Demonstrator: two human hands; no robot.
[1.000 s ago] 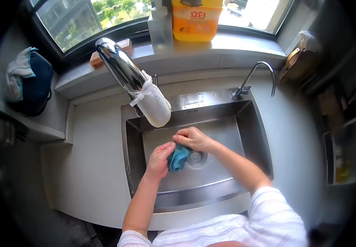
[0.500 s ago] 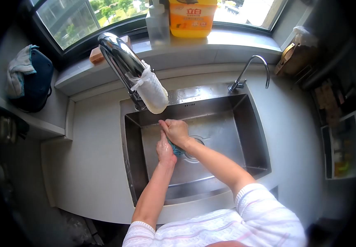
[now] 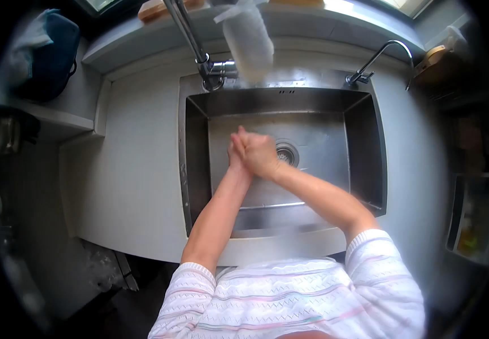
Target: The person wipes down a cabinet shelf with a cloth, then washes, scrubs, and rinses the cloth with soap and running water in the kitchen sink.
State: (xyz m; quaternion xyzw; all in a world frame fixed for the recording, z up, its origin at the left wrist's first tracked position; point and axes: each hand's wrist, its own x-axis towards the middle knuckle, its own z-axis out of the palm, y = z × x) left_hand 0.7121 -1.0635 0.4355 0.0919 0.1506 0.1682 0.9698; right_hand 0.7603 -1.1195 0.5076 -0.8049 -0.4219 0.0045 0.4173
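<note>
My left hand point(image 3: 236, 153) and my right hand point(image 3: 261, 153) are pressed together over the sink point(image 3: 323, 164), left of its drain point(image 3: 285, 152). Both are closed, the right one lying over the left with its fingers curled. The teal cloth seen between them in the earlier view is now hidden by the hands, and it shows nowhere else in the basin. Slight blur softens the fingertips.
Behind the basin stands a tall chrome faucet point(image 3: 189, 35) with a white cloth wrap point(image 3: 248, 42) hanging from its spout. A thin curved tap point(image 3: 388, 53) rises at the back right. Pale countertop point(image 3: 131, 158) surrounds the sink, and a dark blue bag point(image 3: 58, 59) is at the far left.
The camera has tipped downward, so the sink sits higher in view. My hands have closed more tightly together, and the teal cloth has gone out of sight between them.
</note>
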